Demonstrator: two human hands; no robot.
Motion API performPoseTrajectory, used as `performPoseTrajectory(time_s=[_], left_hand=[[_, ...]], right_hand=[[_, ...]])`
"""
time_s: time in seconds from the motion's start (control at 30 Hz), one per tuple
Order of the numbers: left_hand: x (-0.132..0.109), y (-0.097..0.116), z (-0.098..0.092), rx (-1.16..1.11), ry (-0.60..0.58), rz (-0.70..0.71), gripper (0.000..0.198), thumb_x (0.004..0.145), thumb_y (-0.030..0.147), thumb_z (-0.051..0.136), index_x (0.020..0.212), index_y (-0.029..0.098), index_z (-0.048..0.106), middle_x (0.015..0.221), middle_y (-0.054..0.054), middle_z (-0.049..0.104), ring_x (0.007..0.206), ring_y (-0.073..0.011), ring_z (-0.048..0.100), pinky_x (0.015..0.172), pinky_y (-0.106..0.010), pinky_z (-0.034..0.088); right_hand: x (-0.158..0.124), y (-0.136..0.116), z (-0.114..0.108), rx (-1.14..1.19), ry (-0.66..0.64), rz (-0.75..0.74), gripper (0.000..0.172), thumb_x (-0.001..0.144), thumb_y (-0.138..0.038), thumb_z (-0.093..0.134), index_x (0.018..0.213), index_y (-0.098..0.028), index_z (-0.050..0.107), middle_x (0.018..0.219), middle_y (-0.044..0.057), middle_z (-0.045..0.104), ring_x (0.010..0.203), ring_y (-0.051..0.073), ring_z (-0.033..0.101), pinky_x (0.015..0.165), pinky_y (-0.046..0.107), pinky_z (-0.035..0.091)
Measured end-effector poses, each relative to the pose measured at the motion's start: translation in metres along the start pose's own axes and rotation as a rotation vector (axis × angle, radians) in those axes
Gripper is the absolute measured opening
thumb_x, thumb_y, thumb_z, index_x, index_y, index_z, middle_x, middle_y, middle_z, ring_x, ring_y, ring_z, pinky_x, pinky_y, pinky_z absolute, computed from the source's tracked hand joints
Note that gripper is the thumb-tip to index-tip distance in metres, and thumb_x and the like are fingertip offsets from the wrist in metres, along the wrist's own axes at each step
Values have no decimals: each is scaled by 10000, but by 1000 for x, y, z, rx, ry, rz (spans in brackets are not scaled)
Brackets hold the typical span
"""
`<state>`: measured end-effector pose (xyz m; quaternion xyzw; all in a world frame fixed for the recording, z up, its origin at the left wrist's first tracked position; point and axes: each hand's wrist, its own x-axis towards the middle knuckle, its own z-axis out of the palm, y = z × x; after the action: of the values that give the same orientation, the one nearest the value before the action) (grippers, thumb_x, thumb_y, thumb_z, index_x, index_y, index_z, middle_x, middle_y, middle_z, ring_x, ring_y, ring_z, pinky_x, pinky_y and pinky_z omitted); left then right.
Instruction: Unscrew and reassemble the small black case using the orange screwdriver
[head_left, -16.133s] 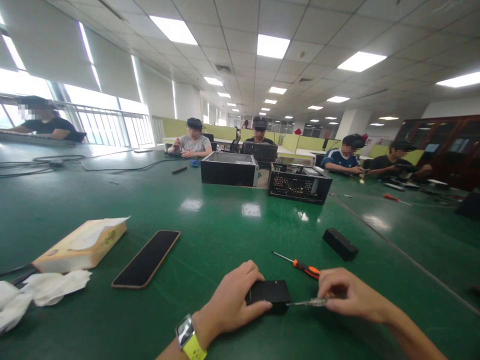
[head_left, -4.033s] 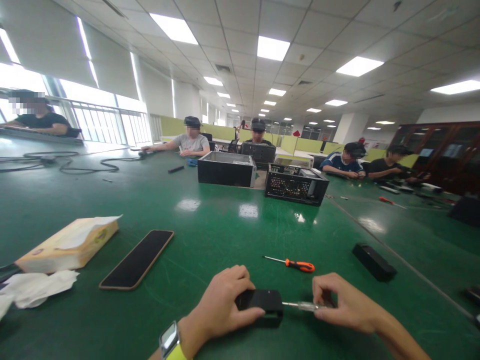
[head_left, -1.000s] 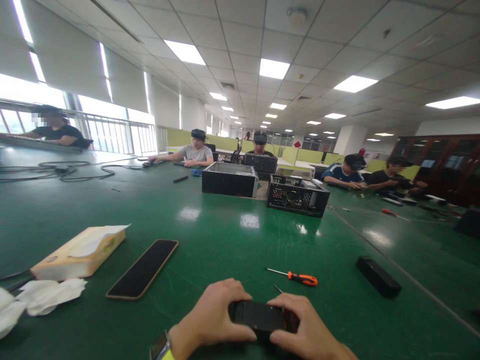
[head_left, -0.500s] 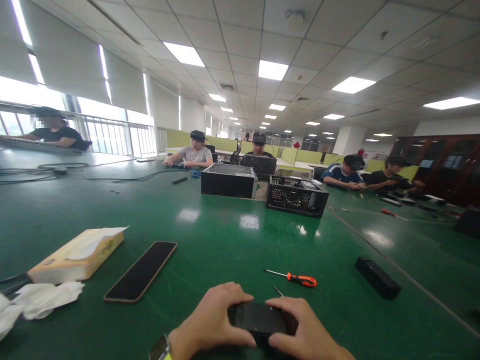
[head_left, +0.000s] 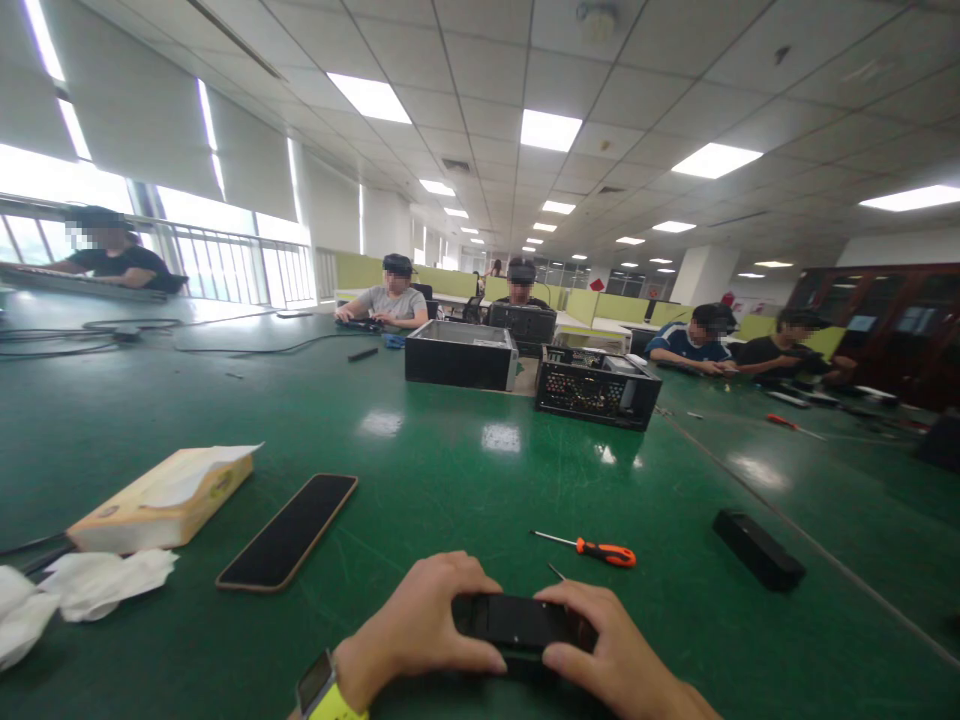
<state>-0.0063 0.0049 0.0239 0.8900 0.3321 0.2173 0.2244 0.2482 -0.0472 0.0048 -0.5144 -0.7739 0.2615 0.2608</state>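
Between my hands is a small black box-shaped part (head_left: 521,622) with a smooth top; its exact kind I cannot make out. My left hand (head_left: 431,620) grips its left end, thumb on the near side and fingers on the far side. My right hand (head_left: 611,640) clasps the right end in the same way. Parts of both ends are covered by my fingers. Just beyond lies an orange-and-black screwdriver (head_left: 607,553), its shaft pointing left. A thin metal tip (head_left: 556,572) shows behind my right hand, the rest of it hidden.
On the left are a phone (head_left: 289,535), a tissue pack (head_left: 169,495) and crumpled tissues (head_left: 105,582). A black oblong block (head_left: 759,550) lies to the right. Two computer cases, one closed-sided (head_left: 459,358) and one with perforations (head_left: 596,390), stand farther back. Several people sit around the green table (head_left: 435,480).
The view has tilted down and shifted slightly. My hands keep their hold on the black part, which sits a little differently, with more of its left end showing.
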Motion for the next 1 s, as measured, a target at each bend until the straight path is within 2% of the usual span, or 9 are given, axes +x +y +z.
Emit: performPoseTrajectory(time_s=[0.17, 0.33, 0.43, 0.53, 0.67, 0.8, 0.9, 0.97, 1.0], left_hand=[[-1, 0, -2, -2, -5, -7, 498, 681, 567, 786, 1045, 229, 746, 928, -40, 727, 876, -245, 657, 805, -313, 480], [-2, -1, -2, 17, 0, 38, 415, 705, 512, 774, 1011, 234, 750, 889, -20, 719, 841, -223, 641, 782, -292, 475], [-2, -2, -3, 35, 1, 75, 408, 699, 506, 779, 999, 230, 755, 867, -18, 718, 816, -217, 632, 759, -285, 470], [-2, -3, -6, 63, -3, 72, 423, 682, 486, 799, 1007, 219, 758, 878, -21, 725, 821, -221, 636, 766, -291, 471], [-2, -2, -9, 95, -23, 55, 435, 675, 522, 799, 989, 223, 762, 883, -24, 728, 823, -229, 645, 757, -295, 475], [-3, -3, -9, 82, -33, 40, 532, 650, 617, 786, 997, 214, 757, 905, -40, 731, 840, -247, 660, 776, -314, 486], [-3, -7, -6, 59, 23, 31, 674, 603, 653, 802, 1103, 209, 724, 998, -64, 728, 919, -280, 662, 865, -365, 481], [-2, -10, -5, 41, 97, 16, 718, 587, 670, 806, 1133, 216, 706, 1004, -64, 720, 923, -282, 657, 860, -371, 484], [-2, -13, -6, 30, 148, 4, 683, 625, 677, 783, 1126, 219, 704, 978, -59, 716, 898, -271, 656, 831, -359, 489]], right_hand=[[0, 2, 0, -12, 40, -43, 532, 753, -583, 658, 1134, -213, 689, 1083, 99, 702, 1030, 303, 607, 918, 401, 438], [3, -2, 1, 34, 37, -96, 525, 703, -617, 704, 1038, -213, 709, 917, 51, 703, 831, 233, 625, 775, 325, 461], [4, -4, 2, 65, 40, -111, 579, 668, -667, 711, 1024, -211, 717, 897, 46, 696, 791, 225, 618, 711, 308, 458], [3, -3, 4, 33, 35, -60, 603, 672, -644, 723, 1089, -209, 714, 951, 67, 706, 838, 250, 633, 781, 345, 477], [1, -1, 4, 12, 22, -23, 617, 670, -588, 745, 1157, -212, 701, 1127, 107, 706, 1049, 318, 624, 954, 408, 448], [0, 0, 4, -3, 5, 3, 649, 629, -552, 783, 1184, -225, 698, 1199, 119, 694, 1127, 347, 601, 998, 428, 435], [-1, -3, 5, -15, -19, 13, 638, 619, -496, 802, 1184, -218, 699, 1195, 116, 697, 1120, 344, 606, 991, 425, 443], [0, -4, 5, -14, 3, 11, 564, 640, -448, 790, 1144, -206, 715, 1142, 109, 716, 1075, 334, 626, 966, 423, 455], [1, -3, 3, 0, 33, 17, 523, 656, -432, 776, 1123, -201, 721, 1110, 104, 724, 1035, 323, 640, 934, 414, 472]])
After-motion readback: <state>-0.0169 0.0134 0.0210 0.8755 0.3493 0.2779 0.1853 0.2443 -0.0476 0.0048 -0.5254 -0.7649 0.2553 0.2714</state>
